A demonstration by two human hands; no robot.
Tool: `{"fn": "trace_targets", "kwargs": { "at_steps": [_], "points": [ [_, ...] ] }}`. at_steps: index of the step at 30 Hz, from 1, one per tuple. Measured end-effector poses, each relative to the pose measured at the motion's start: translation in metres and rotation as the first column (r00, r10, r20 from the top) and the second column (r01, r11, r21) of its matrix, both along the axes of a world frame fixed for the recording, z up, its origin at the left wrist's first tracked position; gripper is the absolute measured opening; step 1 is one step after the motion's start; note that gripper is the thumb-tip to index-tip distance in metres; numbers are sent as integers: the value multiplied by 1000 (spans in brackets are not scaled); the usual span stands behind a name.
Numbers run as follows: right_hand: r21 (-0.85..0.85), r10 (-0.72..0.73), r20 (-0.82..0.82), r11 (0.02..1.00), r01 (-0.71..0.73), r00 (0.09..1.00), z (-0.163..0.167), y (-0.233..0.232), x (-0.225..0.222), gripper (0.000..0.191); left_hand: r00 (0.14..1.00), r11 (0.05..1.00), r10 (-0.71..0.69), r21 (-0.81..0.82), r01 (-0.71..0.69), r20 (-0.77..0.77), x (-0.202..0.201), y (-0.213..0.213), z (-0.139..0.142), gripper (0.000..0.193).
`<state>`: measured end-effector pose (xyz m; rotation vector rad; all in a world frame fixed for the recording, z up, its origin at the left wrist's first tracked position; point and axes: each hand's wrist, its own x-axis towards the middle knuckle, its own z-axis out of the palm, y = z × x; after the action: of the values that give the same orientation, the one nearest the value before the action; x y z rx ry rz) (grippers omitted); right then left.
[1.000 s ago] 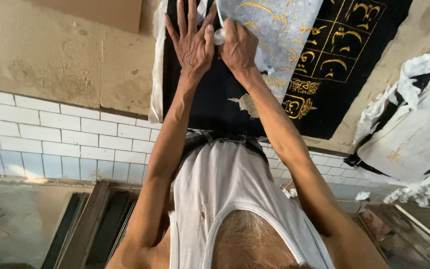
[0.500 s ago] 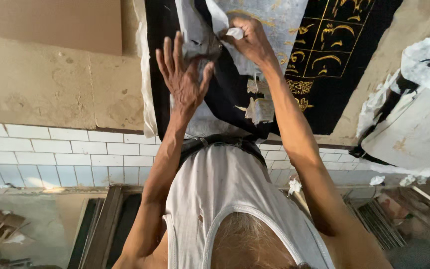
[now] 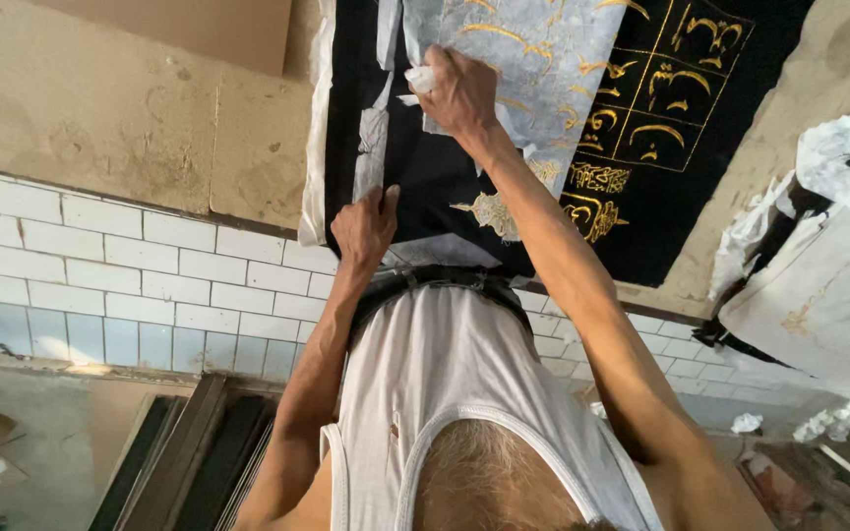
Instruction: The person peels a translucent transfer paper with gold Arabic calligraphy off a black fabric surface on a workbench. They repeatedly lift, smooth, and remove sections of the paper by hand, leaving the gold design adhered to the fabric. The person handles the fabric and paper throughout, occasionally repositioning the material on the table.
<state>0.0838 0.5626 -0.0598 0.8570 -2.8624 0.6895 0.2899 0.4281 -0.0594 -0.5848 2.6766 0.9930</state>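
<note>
Peeling looks to be the step in hand: the right hand [image 3: 456, 90] pinches a crumpled scrap of thin grey-white paper [image 3: 533, 69] that covers gold embroidery on a black cloth [image 3: 445, 187] spread over a tan surface, while the left hand [image 3: 364, 226] presses fingers-down on the cloth's near edge, holding nothing. Pulling more paper free probably calls for a firm anchor and a gentle tug, since stuck strips cling over the gold stitching [image 3: 661, 88]. Torn paper scraps [image 3: 828, 157] lie heaped at the right; white wall tiles [image 3: 100, 285] sit below.
</note>
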Motion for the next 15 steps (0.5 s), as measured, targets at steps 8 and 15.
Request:
{"fn": "trace_targets", "kwargs": {
  "at_steps": [8,15],
  "points": [
    [-42,109,68,993,-106,992,21,-8,-16,29,869,980,-187,-149,132,-458,-71,29,13,60],
    [-75,60,70,996,-55,996,19,12,-44,17,867,946,-317,-187,263,-385,-104,37,8,100]
  ]
}}
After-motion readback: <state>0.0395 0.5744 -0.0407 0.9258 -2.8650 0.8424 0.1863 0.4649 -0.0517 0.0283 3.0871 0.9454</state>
